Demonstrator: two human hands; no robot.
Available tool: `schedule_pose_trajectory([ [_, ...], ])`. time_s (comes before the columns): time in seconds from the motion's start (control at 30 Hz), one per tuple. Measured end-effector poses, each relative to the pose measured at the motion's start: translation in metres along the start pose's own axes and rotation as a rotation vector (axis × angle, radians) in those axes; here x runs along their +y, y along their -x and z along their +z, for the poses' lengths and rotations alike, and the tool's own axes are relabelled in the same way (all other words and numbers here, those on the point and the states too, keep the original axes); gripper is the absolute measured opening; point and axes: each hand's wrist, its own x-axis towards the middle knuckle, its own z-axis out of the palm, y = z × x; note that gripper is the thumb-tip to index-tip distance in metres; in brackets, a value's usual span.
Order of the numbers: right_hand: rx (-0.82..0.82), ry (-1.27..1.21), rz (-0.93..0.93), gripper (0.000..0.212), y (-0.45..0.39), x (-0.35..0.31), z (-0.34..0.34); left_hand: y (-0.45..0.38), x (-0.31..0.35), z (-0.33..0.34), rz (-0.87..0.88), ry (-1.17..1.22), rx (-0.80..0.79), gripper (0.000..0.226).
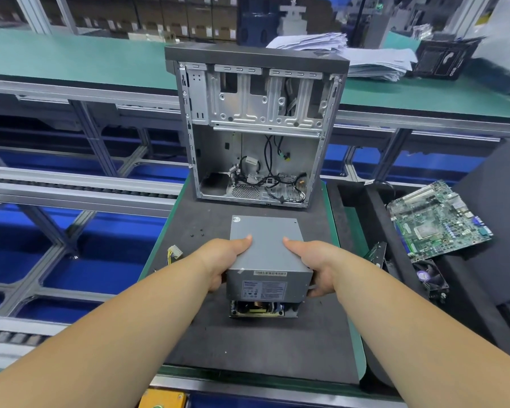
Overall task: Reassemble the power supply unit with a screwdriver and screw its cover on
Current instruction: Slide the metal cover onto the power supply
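The grey power supply cover point(265, 248) sits over the unit's base point(262, 310), whose circuit board and coils show in a gap under the near labelled side. My left hand point(223, 262) grips the cover's left side, thumb lying on top. My right hand point(314, 265) grips the right side the same way. A few small black screws point(197, 232) lie on the dark mat point(262, 343) to the left. The unit's white cable connector point(175, 252) pokes out at the mat's left edge. No screwdriver is in view.
An open, stripped computer case point(255, 128) stands upright just behind the unit with loose cables inside. A green motherboard point(437, 219) and a fan point(430, 275) lie on black foam to the right. Conveyor rails point(71, 187) run at left. Papers point(351, 54) are stacked behind.
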Motion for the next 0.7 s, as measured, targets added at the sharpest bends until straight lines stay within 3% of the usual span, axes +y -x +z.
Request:
schedule_pose_trajectory([
  [0.23,0.009,0.011,-0.049,0.039,-0.001,0.009,0.004,0.002,-0.006,0.002,0.023,-0.083,0.041,0.035],
  [0.43,0.053,0.118,-0.167,0.045,-0.005,0.018,0.007,0.002,-0.012,0.0,0.141,-0.606,0.172,0.037],
  [0.6,0.002,0.143,-0.127,0.043,-0.006,0.016,0.003,0.003,-0.006,-0.008,0.145,-0.449,0.094,0.048],
  [0.7,0.189,0.384,-0.213,0.052,-0.005,0.005,-0.009,-0.001,0.004,-0.01,0.163,-0.48,0.119,0.066],
])
